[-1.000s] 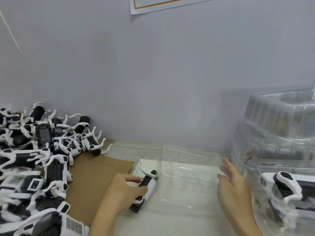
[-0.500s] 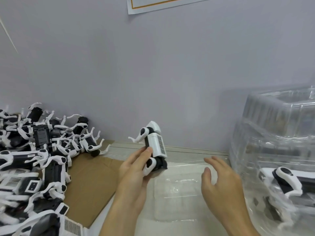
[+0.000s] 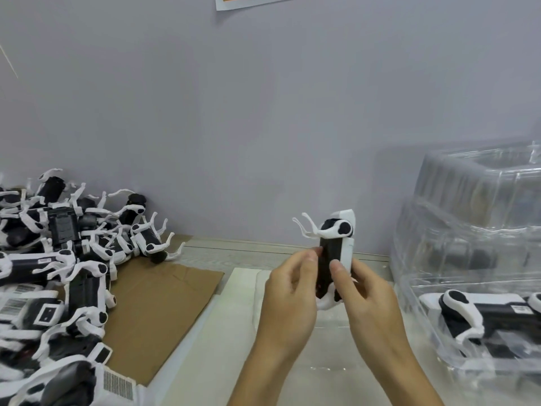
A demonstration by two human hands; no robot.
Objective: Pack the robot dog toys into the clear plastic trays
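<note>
A black-and-white robot dog toy (image 3: 336,247) stands upright in the air above the table, legs pointing left. My left hand (image 3: 289,291) grips its lower left side and my right hand (image 3: 366,300) grips its lower right side, thumbs on the black body. Below the hands an empty clear plastic tray (image 3: 292,356) lies flat on the white table. At the right stands a stack of clear plastic trays (image 3: 474,259); a packed robot dog (image 3: 480,315) shows through its lower part.
A large pile of loose robot dog toys (image 3: 58,259) fills the left side, partly on a brown cardboard sheet (image 3: 158,312). A grey wall rises just behind the table, with a paper sheet (image 3: 248,1) at the top.
The left hand lifted the toy from the table and turned it upright. The right hand left the tray and took hold of the toy's other side.
</note>
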